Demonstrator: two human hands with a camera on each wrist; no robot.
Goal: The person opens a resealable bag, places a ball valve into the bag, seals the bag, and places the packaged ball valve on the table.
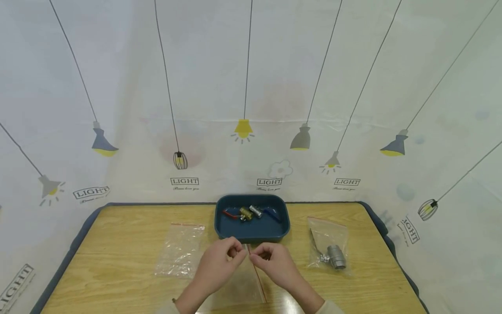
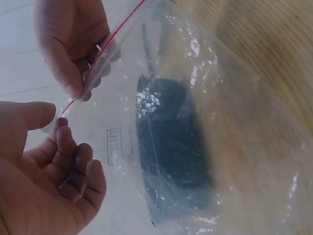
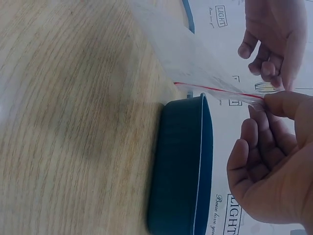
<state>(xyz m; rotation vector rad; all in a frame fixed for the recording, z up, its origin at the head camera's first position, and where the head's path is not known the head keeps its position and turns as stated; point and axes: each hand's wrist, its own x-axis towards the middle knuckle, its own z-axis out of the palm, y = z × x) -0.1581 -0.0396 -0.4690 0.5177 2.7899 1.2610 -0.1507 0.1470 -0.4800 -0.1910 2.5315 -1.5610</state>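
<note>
A clear zip-lock plastic bag (image 1: 243, 283) with a red seal line hangs from both hands, in front of the blue tray. My left hand (image 1: 219, 259) pinches its top edge between thumb and forefinger, the other fingers loosely curled. Close beside it, my right hand (image 1: 277, 264) also pinches the edge at the red line. In the left wrist view the bag (image 2: 254, 127) spreads wide and see-through, and nothing shows inside it. The right wrist view has the bag's red-lined edge (image 3: 215, 89) running to the right thumb and forefinger.
The blue tray (image 1: 251, 239) holds a brass valve (image 1: 246, 213) with a red handle, a silver fitting (image 1: 256, 211) and a blue handle (image 1: 271, 214). Another clear bag (image 1: 181, 250) lies left. At right, a bag (image 1: 329, 231) contains a grey metal valve (image 1: 336, 257).
</note>
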